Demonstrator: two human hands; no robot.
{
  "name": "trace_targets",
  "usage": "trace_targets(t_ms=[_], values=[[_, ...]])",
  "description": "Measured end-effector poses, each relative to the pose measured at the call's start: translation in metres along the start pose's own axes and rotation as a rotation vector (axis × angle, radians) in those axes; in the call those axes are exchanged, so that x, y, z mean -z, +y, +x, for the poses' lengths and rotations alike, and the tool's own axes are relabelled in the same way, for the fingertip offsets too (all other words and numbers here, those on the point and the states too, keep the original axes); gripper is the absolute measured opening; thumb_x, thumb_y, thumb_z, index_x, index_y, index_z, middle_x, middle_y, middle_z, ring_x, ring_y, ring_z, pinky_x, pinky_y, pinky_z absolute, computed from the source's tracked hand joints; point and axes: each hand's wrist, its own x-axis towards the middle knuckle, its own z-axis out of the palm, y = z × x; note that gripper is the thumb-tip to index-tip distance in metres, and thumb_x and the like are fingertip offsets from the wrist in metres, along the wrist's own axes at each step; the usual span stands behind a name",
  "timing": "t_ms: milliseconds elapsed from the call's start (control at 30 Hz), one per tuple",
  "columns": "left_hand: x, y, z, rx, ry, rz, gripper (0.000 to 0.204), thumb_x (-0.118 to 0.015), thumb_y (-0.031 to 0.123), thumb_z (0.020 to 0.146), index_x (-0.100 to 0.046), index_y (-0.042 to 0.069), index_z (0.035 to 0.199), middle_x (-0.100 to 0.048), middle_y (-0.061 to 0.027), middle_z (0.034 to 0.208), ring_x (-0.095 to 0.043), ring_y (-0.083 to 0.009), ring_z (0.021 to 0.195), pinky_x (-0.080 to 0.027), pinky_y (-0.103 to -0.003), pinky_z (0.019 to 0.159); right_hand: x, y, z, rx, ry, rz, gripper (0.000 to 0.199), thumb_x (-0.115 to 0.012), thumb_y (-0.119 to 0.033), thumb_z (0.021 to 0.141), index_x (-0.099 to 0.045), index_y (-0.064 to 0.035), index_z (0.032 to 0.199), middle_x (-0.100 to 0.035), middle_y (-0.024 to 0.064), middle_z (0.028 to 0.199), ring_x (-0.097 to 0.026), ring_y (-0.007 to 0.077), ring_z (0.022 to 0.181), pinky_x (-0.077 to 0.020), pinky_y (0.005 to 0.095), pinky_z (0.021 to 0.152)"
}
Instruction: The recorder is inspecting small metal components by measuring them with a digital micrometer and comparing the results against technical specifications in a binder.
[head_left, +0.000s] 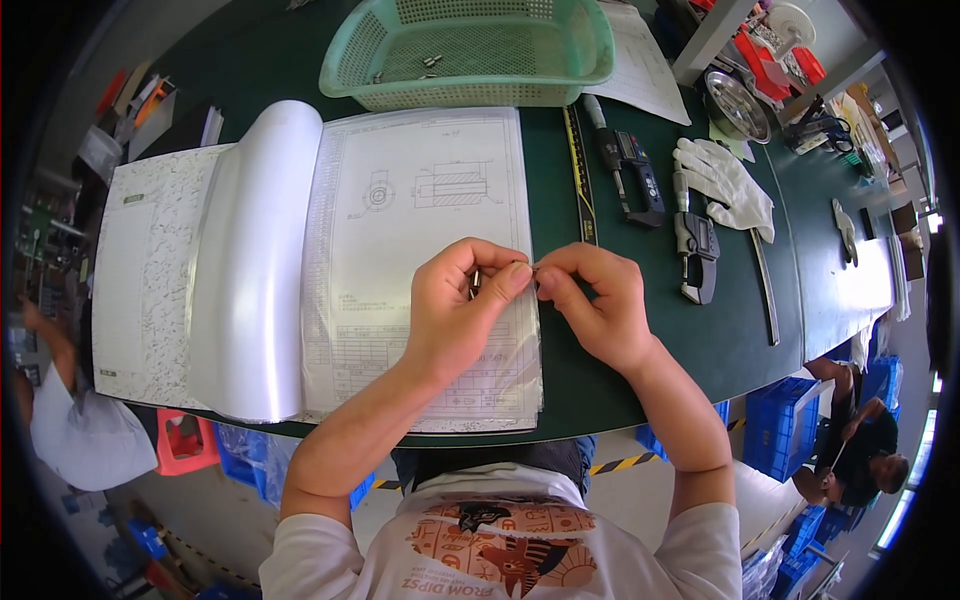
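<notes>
My left hand (455, 305) is closed in a pinch above the right-hand page of an open drawing binder (420, 235). Between its curled fingers shows a small shiny metal part (475, 284), perhaps a cylinder. My right hand (605, 305) is pinched too, thumb against forefinger, just past the binder's right edge. The fingertips of both hands meet; whatever lies between them is too small to make out. The page under my hands carries a line drawing of a round sleeve-like part.
Beyond the binder stands a green plastic basket (465, 95) with several small metal parts (431, 61). To the right lie a tape measure (579, 175), a digital caliper (632, 170), a digital micrometer (696, 245), a white glove (725, 180) and a metal bowl (737, 106). Other people sit at both sides.
</notes>
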Motion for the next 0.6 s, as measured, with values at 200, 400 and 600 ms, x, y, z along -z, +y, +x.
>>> trace_targets(t_ms=[200,400,600], values=[[-0.001,-0.001,0.000,0.019,-0.007,-0.059,0.010,-0.058,0.005,0.078,-0.055,-0.003,0.082,-0.055,-0.0028,0.072,-0.048,-0.0045,0.064,-0.040,-0.016,0.058,-0.007,-0.006,0.002,0.234,0.247,-0.036,0.003,-0.056,0.000,0.075,-0.055,0.0021,0.076,-0.057,0.0054,0.068,-0.053,0.0091,0.059,-0.0430,0.0207,0.052],[0.001,-0.002,0.000,0.018,0.012,0.022,0.010,-0.059,0.006,0.077,-0.056,-0.003,0.081,-0.054,-0.0016,0.071,-0.044,-0.0031,0.061,-0.037,-0.016,0.055,-0.004,-0.002,0.002,0.231,0.188,-0.015,0.011,-0.057,-0.006,0.075,-0.056,-0.0003,0.085,-0.057,0.0086,0.075,-0.056,0.0168,0.061,-0.0450,0.0266,0.055],[0.000,-0.001,0.000,0.015,0.022,-0.005,0.010,-0.059,0.006,0.077,-0.056,-0.003,0.081,-0.054,-0.0011,0.070,-0.044,-0.0027,0.061,-0.038,-0.016,0.055,-0.003,-0.001,0.005,0.247,0.134,-0.067,0.016,-0.062,-0.004,0.070,-0.052,-0.0015,0.081,-0.055,0.0073,0.073,-0.055,0.0166,0.062,-0.0447,0.0252,0.056]])
